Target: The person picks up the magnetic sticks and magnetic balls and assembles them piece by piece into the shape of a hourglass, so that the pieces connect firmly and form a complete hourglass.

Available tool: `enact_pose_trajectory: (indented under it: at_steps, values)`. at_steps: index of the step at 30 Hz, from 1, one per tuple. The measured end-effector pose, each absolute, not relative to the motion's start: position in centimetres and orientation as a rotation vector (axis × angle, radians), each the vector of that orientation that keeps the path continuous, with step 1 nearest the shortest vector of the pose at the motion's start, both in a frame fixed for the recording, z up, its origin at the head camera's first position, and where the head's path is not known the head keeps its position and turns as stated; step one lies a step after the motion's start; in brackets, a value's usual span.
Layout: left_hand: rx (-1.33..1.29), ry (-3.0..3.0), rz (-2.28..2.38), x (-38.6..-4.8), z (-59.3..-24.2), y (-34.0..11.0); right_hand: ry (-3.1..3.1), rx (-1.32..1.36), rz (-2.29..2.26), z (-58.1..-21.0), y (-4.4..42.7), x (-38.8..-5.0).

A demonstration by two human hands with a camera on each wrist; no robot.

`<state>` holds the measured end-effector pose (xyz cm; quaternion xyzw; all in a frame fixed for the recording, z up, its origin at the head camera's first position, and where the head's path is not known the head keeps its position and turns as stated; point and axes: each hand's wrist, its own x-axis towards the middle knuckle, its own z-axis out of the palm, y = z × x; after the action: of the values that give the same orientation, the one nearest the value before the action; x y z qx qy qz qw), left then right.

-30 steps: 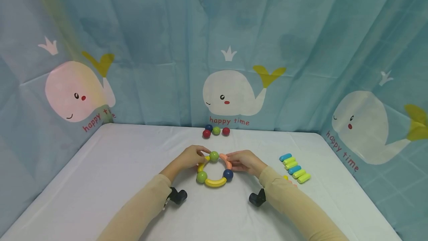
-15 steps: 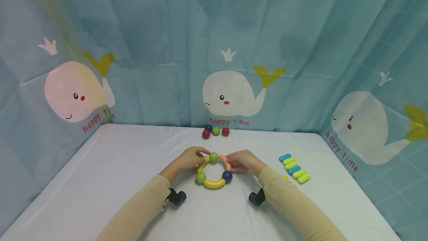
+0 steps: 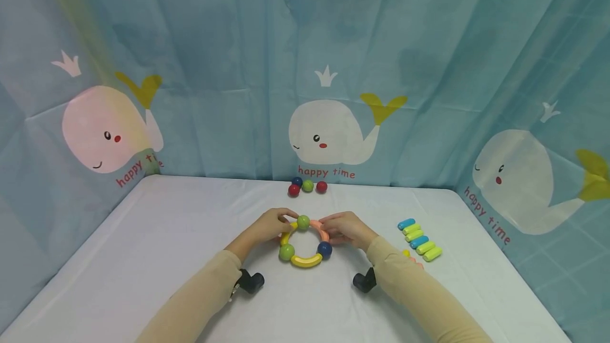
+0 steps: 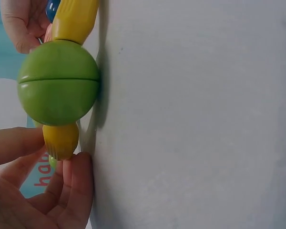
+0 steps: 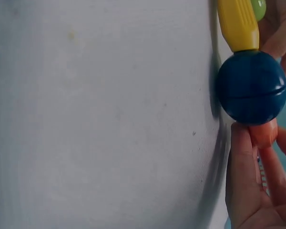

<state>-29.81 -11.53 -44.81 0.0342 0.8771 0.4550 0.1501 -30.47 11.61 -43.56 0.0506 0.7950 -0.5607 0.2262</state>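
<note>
Above white tabletop (image 3: 143, 247), left hand (image 3: 270, 224) pinches yellow arc (image 4: 61, 141), right hand (image 3: 350, 227) pinches orange arc (image 5: 264, 133).

Head: from above, forward and down across the table (image 3: 157, 258) to the curtain (image 3: 224, 68); far.
Left wrist: low, sideways, close on green ball (image 4: 58, 95).
Right wrist: low, sideways, close on blue ball (image 5: 252, 88).
Wrist overlap: blue ball, front yellow arc (image 5: 239, 26).

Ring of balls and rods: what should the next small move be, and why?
Probably a gentle push of the peach rod into the far green ball: its end is right at the ball, but I can't tell whether it is seated. The right hand grips that rod, while the left hand holds the left yellow rod and could brace.
</note>
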Motion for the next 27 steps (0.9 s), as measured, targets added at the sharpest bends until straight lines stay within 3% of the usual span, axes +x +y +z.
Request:
enact_pose_trajectory:
  at_steps: [20,27]
  values:
    - [0.065,2.494,1.409,-29.7,-45.0,-11.5,2.155,0.109,-1.585,-43.8,12.2,-30.3]
    - [-0.079,2.401,1.399,-27.7,-44.6,-12.3,2.132,0.112,-1.561,-43.7,13.4,-28.7]
